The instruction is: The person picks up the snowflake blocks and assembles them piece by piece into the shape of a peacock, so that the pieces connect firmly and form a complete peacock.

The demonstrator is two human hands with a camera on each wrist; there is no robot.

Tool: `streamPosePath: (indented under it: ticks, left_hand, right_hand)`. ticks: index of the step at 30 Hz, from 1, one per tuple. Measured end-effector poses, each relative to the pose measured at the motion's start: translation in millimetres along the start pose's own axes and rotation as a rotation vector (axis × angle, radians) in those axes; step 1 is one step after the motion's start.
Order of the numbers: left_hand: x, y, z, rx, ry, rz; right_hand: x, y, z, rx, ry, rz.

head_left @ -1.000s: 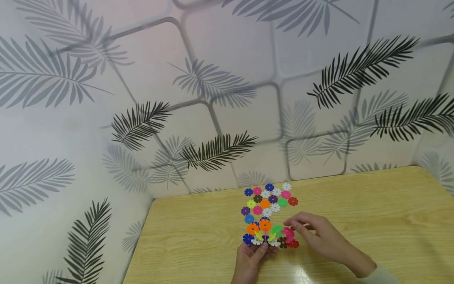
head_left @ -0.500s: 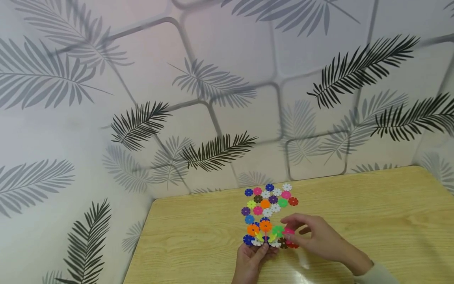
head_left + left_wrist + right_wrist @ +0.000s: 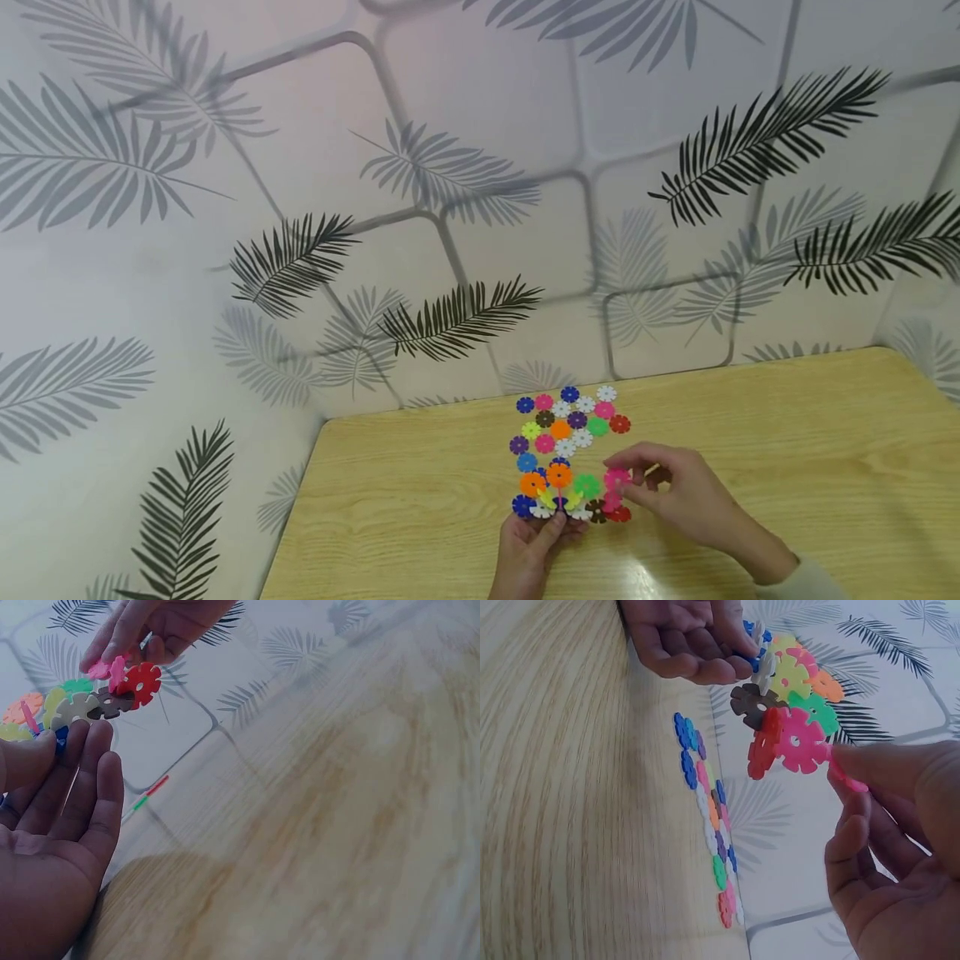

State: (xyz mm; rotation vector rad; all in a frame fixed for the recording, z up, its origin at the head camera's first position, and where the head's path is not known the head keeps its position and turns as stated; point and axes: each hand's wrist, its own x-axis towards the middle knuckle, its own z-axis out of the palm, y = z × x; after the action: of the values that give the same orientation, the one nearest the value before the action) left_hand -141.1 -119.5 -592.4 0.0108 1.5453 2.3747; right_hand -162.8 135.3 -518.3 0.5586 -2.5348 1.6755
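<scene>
My left hand [image 3: 528, 546] pinches a joined cluster of notched plastic snowflake discs at a dark blue disc [image 3: 61, 740], thumb on the near side. Orange, green, yellow, white, brown and red discs fan out from its grip. With thumb and index finger, my right hand [image 3: 690, 500] pinches a pink snowflake disc [image 3: 847, 778] at the cluster's right side. That disc meets the edge of another pink disc [image 3: 801, 740], which sits beside the red disc [image 3: 763, 746]. The right fingers partly cover the pinched disc.
Several loose snowflake discs [image 3: 560, 429] of many colours lie flat on the wooden table [image 3: 420, 492], just beyond the cluster. A leaf-patterned wall [image 3: 525, 250] rises behind the table's far edge.
My right fingers shift around the right end of the cluster, and the pinched pink disc now shows higher, above the other pink one. The left hand keeps its hold in nearly the same place.
</scene>
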Motion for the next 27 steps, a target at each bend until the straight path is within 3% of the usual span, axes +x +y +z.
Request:
streamPosePath:
  ticks: [6,18,27]
  left_hand:
    - [-0.4,-0.3,-0.4,-0.003,-0.007,-0.011]
    - [-2.1,1.5,-1.0,-0.038,-0.036,-0.019]
    - [-0.8,0.1,-3.4,-0.041,-0.067,-0.031]
  right_hand:
    - [0.4,1.4,0.1,0.045,0.031,0.055]
    - [-0.5,1.6,-3.9,0.116,-0.068,0.077]
    - [-2.0,2.4,-0.4,0.129,-0.08,-0.007]
